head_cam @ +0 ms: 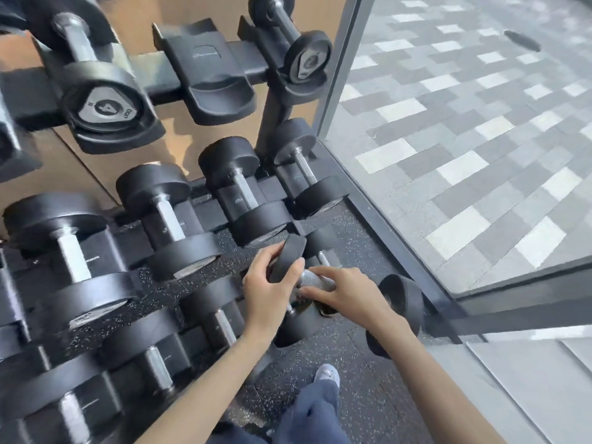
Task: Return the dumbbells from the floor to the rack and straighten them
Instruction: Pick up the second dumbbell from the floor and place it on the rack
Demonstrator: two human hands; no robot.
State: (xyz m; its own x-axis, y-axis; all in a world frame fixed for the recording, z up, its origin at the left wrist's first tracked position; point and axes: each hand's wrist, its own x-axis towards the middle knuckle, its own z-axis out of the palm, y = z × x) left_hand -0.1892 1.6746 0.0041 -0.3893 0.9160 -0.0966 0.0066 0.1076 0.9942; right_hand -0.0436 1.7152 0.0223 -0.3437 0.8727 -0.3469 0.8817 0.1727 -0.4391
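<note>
Head view, gym corner. Small dumbbell (315,280) low down just above the speckled floor (368,395), by the glass wall (480,155). Left hand (272,291) clamped on its near black head, fingers curled over the rim; right hand (347,294) pinching the knurled handle w/ thumb & fingers. Hands close together. Rack (205,65): upper tier has one empty cradle btwn two seated dumbbells; lower tier holds a row of dumbbells (160,213). Shoe (327,376) below.
</note>
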